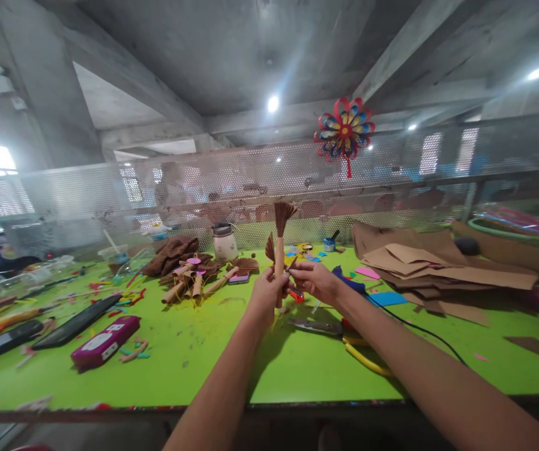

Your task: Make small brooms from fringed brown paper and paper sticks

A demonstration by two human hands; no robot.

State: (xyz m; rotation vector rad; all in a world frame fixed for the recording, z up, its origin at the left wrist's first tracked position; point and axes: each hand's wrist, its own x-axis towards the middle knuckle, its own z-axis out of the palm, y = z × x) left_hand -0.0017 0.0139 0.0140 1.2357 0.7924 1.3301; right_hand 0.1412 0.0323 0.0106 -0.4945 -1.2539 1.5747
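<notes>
My left hand [269,291] is closed round the lower part of a brown paper tube [279,254] held upright above the green table. A pleated paper fan [283,217] spreads from the tube's top, and a smaller pleated piece [270,247] sticks out on its left side. At the tube's right side, the fingers of my right hand [316,280] pinch a small brown folded piece [292,264], partly hidden by the fingers. Below my right forearm lie scissors [318,326] with yellow and red handles. A blue tool [348,280] with a black cord rests behind that forearm.
Brown paper sheets [438,266] are stacked at right. Several finished-looking paper tubes [197,283] lie in a heap left of my hands, before a white jar [225,243]. A purple power strip [106,341] sits front left. A perforated metal screen [179,194] stands behind the table.
</notes>
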